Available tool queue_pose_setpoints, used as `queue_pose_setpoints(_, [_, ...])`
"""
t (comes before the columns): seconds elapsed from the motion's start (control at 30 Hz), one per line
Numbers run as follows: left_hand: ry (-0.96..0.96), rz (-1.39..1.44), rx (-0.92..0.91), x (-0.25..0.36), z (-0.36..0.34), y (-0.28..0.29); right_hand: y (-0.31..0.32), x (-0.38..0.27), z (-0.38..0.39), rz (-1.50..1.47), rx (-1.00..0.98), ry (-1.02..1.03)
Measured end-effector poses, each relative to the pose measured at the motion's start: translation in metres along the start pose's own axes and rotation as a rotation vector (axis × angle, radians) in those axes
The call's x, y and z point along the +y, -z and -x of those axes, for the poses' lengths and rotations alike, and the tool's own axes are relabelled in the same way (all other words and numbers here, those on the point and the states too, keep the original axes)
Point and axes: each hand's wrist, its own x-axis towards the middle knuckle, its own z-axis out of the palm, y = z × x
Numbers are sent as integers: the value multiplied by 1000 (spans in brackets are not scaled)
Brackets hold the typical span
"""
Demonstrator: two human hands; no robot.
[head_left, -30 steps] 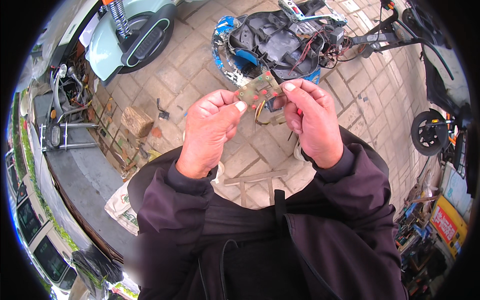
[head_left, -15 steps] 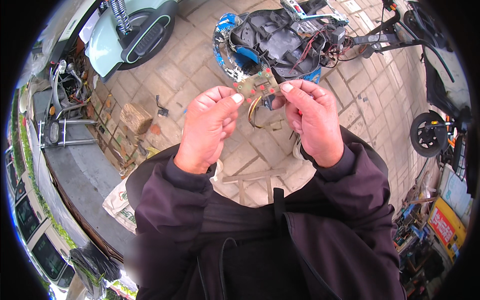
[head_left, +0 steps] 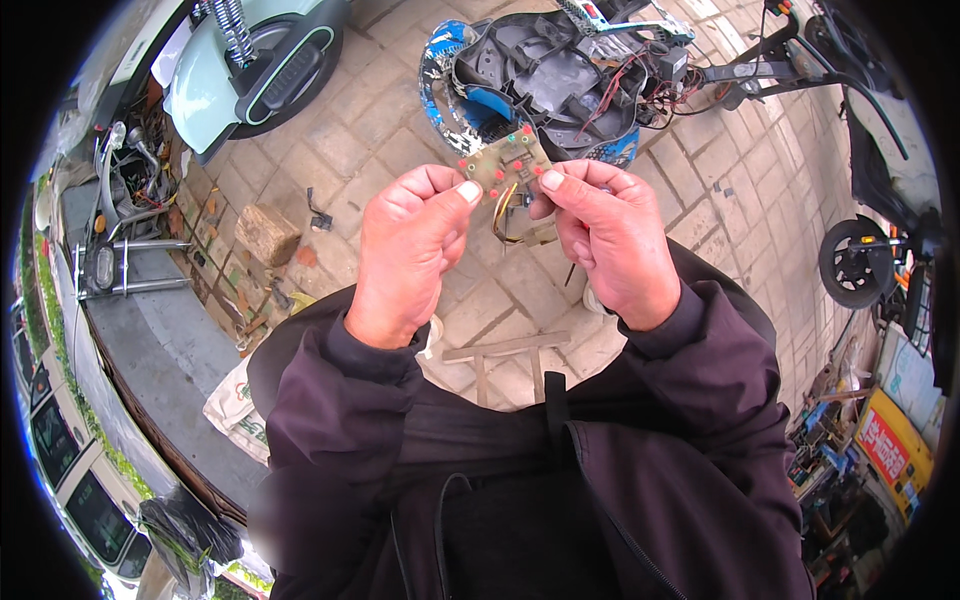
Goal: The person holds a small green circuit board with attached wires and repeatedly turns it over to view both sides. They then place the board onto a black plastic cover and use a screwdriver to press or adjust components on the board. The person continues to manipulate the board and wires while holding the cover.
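Observation:
A small circuit board (head_left: 507, 163) with red and green round parts is held up over the paving, tilted a little. My left hand (head_left: 415, 245) pinches its left edge between thumb and fingers. At the right edge, the thumb and fingers of my right hand (head_left: 613, 235) are closed on the same board. A bundle of yellow and dark wires (head_left: 500, 218) hangs from the board between my hands, ending near a pale connector (head_left: 540, 233). My right hand's curled fingers hide part of what is beneath it.
Beyond my hands lies an opened blue and black scooter body (head_left: 545, 80) with loose red wires. A pale green scooter fender (head_left: 205, 85) stands far left, near a wooden block (head_left: 268, 234). A black wheel (head_left: 855, 263) is at right; a grey platform (head_left: 150, 330) at left.
The board and both hands have shifted slightly left, and the right hand has come a little nearer the left. Both hands keep hold of the board.

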Motion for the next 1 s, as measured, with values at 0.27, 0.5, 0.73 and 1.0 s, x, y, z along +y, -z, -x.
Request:
queue_pose_setpoints(0.27, [49, 128, -16, 1, -5, 7, -1, -2, 4, 57, -4, -2])
queue_pose_setpoints(0.5, [126, 181, -35, 2, -6, 13, 0, -9, 5, 361, 56, 330])
queue_pose_setpoints(0.73, [149, 175, -54, 0, -5, 11, -3, -7, 3, 800, 95, 741])
queue_pose_setpoints(1.0, [163, 159, -69, -1, 0, 8, -4, -1, -2, 889, 136, 856])
